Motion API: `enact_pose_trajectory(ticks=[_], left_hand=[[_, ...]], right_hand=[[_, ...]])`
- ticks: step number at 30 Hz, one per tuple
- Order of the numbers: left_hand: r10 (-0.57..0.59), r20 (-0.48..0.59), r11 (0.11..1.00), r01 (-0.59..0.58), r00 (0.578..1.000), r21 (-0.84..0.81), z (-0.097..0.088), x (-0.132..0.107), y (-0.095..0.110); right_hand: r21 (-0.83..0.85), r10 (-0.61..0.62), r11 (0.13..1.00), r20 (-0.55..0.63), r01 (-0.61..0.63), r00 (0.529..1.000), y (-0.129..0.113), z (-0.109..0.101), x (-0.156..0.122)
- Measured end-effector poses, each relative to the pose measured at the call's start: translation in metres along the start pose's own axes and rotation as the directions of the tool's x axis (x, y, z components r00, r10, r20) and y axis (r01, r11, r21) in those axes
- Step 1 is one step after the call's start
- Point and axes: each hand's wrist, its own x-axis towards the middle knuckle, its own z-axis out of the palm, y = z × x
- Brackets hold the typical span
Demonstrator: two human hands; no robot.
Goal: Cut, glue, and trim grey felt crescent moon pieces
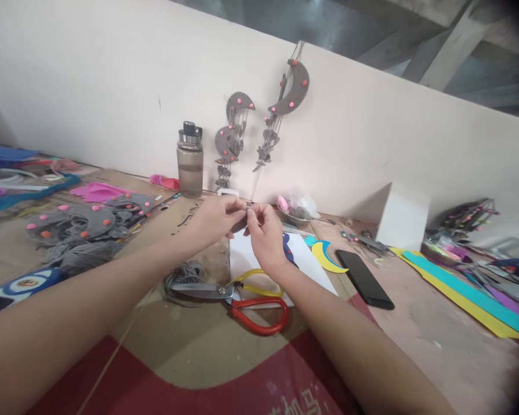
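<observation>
My left hand (218, 220) and my right hand (266, 235) meet over the middle of the work surface, fingertips pinched together. Between them is a small dark grey piece (240, 223), mostly covered by the fingers, so its exact kind is hidden. Just below lie scissors (225, 291) with one red and one yellow handle loop, blades pointing left. The blades rest over a coil of grey cord (182, 275). A white sheet (315, 280) lies under the right hand, with a dark blue shape (289, 246) on it, partly hidden by the wrist.
A water bottle (190, 167) stands against the white wall, where grey moon ornaments (300, 86) hang. Another grey moon piece with pom-poms (82, 222) lies left. To the right are a yellow crescent (326, 257), a black phone (365, 279) and coloured strips (467, 291).
</observation>
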Motion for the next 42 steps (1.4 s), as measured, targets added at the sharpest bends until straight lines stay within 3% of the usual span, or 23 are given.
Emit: enact_pose_trajectory(ticks=[3,6,13,24,29,33,42], left_hand=[[-0.05,0.065,0.955,0.067,0.997,-0.29,0.006,0.005,-0.009],[-0.069,0.068,0.903,0.091,0.995,-0.42,0.009,0.008,-0.018],[-0.068,-0.009,0.896,0.057,0.998,-0.44,0.009,0.007,-0.018],[-0.031,0.027,0.821,0.041,0.999,-0.57,0.011,0.004,-0.017],[-0.076,-0.001,0.759,0.057,0.997,-0.649,0.013,0.008,-0.024],[-0.019,0.001,0.721,0.014,1.0,-0.693,0.012,0.014,-0.032],[0.028,0.107,0.674,0.06,0.994,-0.737,0.009,0.014,-0.037]], right_hand=[[0.097,0.049,0.994,-0.007,-0.048,0.999,-0.004,0.001,0.001],[0.21,0.103,0.972,0.01,-0.103,0.995,-0.006,0.002,0.001],[0.381,0.153,0.91,0.054,-0.162,0.987,-0.006,0.004,0.001],[0.293,0.12,0.949,0.006,-0.116,0.993,-0.007,0.004,0.002],[0.276,0.075,0.958,0.009,-0.075,0.997,-0.012,0.003,-0.001],[0.298,0.047,0.954,-0.01,-0.042,0.999,-0.013,0.001,-0.002],[0.203,-0.081,0.977,0.031,0.073,0.996,-0.016,-0.004,-0.001]])
